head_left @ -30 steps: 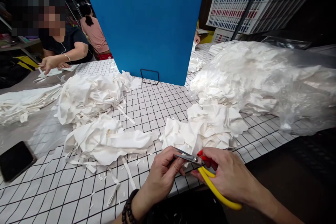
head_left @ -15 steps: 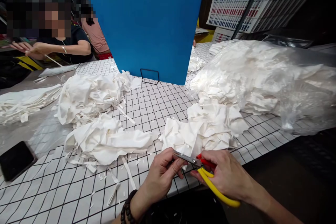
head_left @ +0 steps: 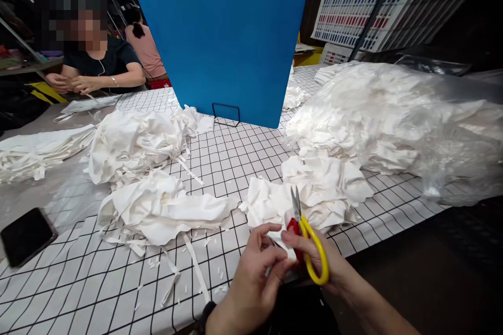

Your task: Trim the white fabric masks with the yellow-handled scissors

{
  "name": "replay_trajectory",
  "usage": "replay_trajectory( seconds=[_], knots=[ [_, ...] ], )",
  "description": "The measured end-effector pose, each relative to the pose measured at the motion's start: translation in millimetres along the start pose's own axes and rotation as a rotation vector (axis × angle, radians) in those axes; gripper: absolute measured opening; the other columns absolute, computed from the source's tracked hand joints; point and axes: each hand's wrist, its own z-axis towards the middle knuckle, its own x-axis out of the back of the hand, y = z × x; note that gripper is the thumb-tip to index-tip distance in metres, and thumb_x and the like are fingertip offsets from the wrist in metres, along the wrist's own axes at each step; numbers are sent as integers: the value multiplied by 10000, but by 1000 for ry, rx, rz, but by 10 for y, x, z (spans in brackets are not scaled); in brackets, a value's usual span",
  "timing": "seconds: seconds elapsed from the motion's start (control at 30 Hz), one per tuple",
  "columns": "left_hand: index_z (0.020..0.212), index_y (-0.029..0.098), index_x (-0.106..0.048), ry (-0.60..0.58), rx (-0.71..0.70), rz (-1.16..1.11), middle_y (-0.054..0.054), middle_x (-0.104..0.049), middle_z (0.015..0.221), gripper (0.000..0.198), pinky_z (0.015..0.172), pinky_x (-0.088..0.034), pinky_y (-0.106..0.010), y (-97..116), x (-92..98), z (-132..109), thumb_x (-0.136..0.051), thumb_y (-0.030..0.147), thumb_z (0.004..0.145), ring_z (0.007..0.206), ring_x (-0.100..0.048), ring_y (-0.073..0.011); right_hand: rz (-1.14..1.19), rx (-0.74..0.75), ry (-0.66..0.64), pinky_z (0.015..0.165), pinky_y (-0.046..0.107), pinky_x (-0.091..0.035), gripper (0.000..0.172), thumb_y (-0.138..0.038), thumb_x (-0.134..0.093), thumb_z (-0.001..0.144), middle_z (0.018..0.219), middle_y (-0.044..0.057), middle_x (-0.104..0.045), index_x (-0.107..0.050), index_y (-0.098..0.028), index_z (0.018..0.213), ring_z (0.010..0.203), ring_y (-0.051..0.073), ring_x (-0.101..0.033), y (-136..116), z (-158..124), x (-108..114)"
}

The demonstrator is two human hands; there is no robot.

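Scissors (head_left: 314,251) with one yellow and one red handle are in my right hand (head_left: 330,259), their nearly closed blades pointing away from me. My left hand (head_left: 253,272) pinches a small piece of white fabric (head_left: 285,243) close to the right fingers. Just beyond my hands lies a pile of white cloth pieces (head_left: 265,201). To the left, another crumpled heap of white cloth (head_left: 165,209) has narrow strips hanging from it. Tiny white cuttings (head_left: 220,275) are scattered over the checked tablecloth (head_left: 231,159).
A tall blue board (head_left: 223,36) stands on the table's far side. Clear plastic bags full of white cloth (head_left: 377,110) fill the right. A black phone (head_left: 27,238) lies at the left edge. Across the table sits another person (head_left: 106,65), hands together over white cloth.
The scissors have swung from pointing left across my left fingers to pointing away from me. My hands have drawn together around the fabric. The person opposite has lowered their hands.
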Motion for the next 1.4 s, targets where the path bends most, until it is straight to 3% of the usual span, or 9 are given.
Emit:
replay_trajectory(
  seconds=[0.17,0.37,0.47,0.57,0.77,0.93,1.1,1.27,1.4],
  knots=[
    [820,183,-641,-22,-99,351,-123,-654,878,127,684,-470,-331,-4,-43,-233,-535,199,888,752,-591,-212,170,253,115,546,230,-447,260,-271,-796,668,644,-41,-566,-558,-178,716,565,110,-536,-163,133,-72],
    [683,213,-618,-353,226,390,-27,-643,589,360,498,-369,-260,106,290,-316,-422,318,966,512,-569,-161,-23,562,276,645,270,-481,281,-308,-763,676,729,-27,-492,-496,-234,718,703,153,-533,-630,178,169],
    [1055,253,-638,-158,245,320,-60,-691,985,234,659,-470,-275,116,421,-81,-443,341,960,762,-637,-187,-219,579,169,591,285,-466,284,-366,-718,701,712,-15,-461,-463,-243,709,655,159,-506,-891,155,116],
    [1307,241,-506,95,109,358,-130,-526,1323,511,888,-460,-396,-39,419,322,-640,382,835,1082,-560,-270,-220,595,-28,525,248,-413,285,-331,-733,697,689,-34,-447,-465,-237,732,590,121,-465,-1149,123,-103],
    [741,175,-690,184,224,-23,-54,-636,803,180,788,-446,-371,-440,500,817,-684,354,762,820,-550,-230,-152,665,-182,488,205,-362,305,-261,-785,634,653,-56,-473,-497,-215,722,550,87,-472,-1602,115,-471],
    [892,147,-677,324,318,-260,-55,-655,784,265,602,-460,-274,-524,856,865,-563,380,834,648,-567,-158,-101,670,-165,512,208,-391,298,-226,-796,593,648,-59,-486,-522,-205,710,564,90,-505,-1818,164,-529],
    [1079,160,-606,508,292,-419,-93,-670,1057,370,739,-523,-292,-603,1129,1013,-537,416,820,849,-644,-173,-251,579,-319,555,244,-455,251,-292,-750,714,675,-46,-538,-513,-212,702,591,113,-544,-1436,155,-586],
    [1052,103,-647,514,399,-272,-125,-686,938,354,724,-532,-357,-853,1406,1119,-629,233,723,795,-660,-227,-548,118,-538,728,305,-521,236,-263,-748,714,843,-13,-633,-556,-211,842,758,150,-627,-542,-35,-619],
    [1032,118,-675,545,426,-24,-163,-596,1196,428,983,-420,-432,-863,1727,1066,-610,8,624,1147,-549,-316,-758,20,-428,701,285,-515,223,-244,-678,756,923,28,-666,-595,-195,957,801,171,-648,-282,-118,-493]
  ],
)
